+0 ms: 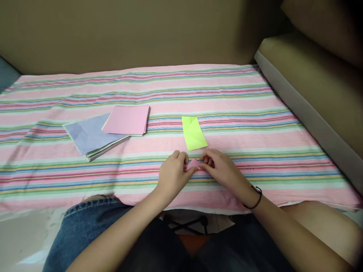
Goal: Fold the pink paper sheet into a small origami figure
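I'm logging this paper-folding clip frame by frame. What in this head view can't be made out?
- Pink paper piece: mostly covered by the left hand and right hand; its shape is unclear.
- Paper stack: lower sheets show only as thin edges; their count is unreadable.
- Green folded paper: the underside is hidden.

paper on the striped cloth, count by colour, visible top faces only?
Pink: 2, the pink stack top and the small pink piece pinched between the left hand and right hand
Lavender: 1, the lavender sheet topping its own stack
Yellow-green: 1, the folded yellow-green sheet
Total: 4
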